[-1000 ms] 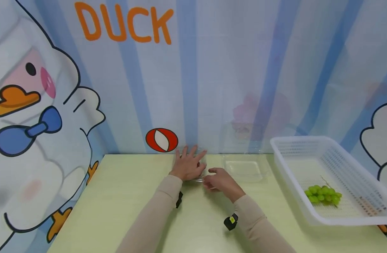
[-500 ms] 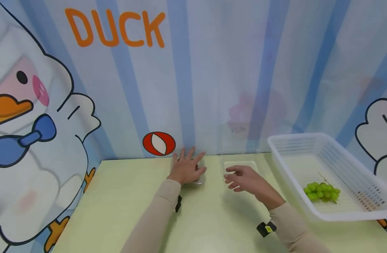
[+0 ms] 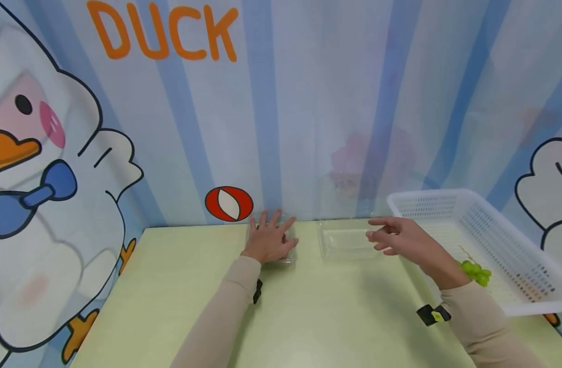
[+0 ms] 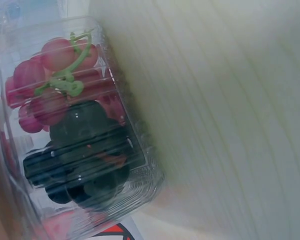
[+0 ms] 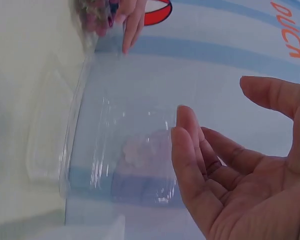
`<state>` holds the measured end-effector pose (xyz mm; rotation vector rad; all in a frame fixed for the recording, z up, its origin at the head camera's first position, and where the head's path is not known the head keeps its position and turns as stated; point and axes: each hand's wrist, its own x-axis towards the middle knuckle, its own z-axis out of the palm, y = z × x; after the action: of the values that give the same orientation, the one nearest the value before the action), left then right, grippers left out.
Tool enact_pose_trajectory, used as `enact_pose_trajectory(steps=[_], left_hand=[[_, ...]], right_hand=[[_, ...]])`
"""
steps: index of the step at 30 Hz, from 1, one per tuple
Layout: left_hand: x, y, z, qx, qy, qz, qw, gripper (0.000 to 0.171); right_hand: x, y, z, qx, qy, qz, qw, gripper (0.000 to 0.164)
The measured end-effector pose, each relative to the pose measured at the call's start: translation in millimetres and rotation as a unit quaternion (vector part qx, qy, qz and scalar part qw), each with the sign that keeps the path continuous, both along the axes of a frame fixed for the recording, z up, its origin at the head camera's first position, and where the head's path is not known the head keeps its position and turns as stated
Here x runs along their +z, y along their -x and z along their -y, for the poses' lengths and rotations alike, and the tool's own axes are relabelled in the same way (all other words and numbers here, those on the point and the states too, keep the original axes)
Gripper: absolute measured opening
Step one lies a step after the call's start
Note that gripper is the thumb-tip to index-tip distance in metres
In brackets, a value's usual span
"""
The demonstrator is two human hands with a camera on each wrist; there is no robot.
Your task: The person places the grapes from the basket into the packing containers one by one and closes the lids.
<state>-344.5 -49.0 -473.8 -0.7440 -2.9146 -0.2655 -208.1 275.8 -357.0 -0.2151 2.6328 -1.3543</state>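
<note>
Neighbouring open container [image 3: 347, 248]: white basket [image 3: 425, 205]

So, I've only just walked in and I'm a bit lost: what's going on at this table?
A person's left hand rests, fingers spread, on a clear plastic box with red grapes and dark fruit inside. Their right hand is raised, holding nothing, near an open clear container to the right of that box. Farther right, green grapes lie in a white basket.

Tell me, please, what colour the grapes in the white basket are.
The grapes are green, seen best in the head view.
</note>
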Motion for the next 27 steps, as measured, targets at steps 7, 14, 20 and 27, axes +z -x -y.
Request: enact_pose_trajectory(steps=[7,14,20,27], left_hand=[[-1.8,1.7,0,0.003,0.002,-0.005,1.0000,0.063],[-1.8,1.8,1,-0.002,-0.006,0.004,1.0000,0.063],[-2.7,0.1,2,-0.005,-0.012,0.014,0.9998,0.064],[-1.0,3.2,0,-0.004,-0.013,0.014,0.9998,0.063]], right_hand=[[5.8,0.5,-29,-0.019,-0.097,-0.035,0.995,0.071],[4.6,4.1,-57,-0.012,-0.170,-0.060,0.984,0.073],[-4.8,10.8,-81,0.003,-0.221,-0.066,0.973,0.074],[-13.5,19.7,-110,0.018,-0.267,-0.087,0.960,0.071]])
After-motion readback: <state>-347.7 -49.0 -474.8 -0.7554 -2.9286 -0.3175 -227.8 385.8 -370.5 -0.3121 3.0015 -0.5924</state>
